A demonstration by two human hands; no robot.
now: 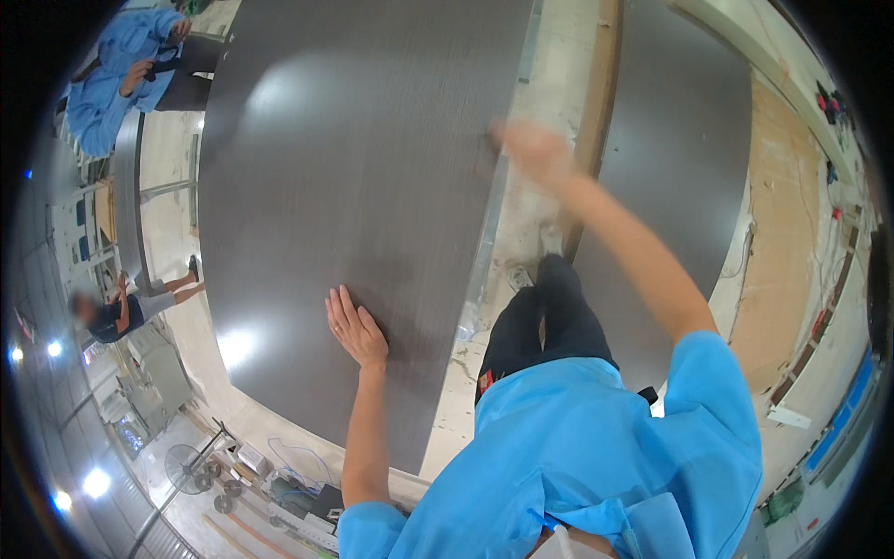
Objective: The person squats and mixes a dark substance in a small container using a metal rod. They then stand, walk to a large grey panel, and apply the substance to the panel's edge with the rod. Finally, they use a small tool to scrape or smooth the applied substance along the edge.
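Observation:
A large dark grey-brown panel (363,186) with a fine wood-like grain lies flat in front of me. My left hand (358,331) rests palm down on its near part, fingers stretched out, holding nothing. At the panel's right edge, farther from me, is my right hand (535,151), smeared by motion. Its fingers look drawn together, but whether they hold something is too blurred to tell.
A second dark panel (684,140) lies to my right beside a wooden strip (596,102). Across the panel at upper left stands a person in a blue shirt (130,65); another person (126,307) is farther off. A standing fan (189,466) is at lower left.

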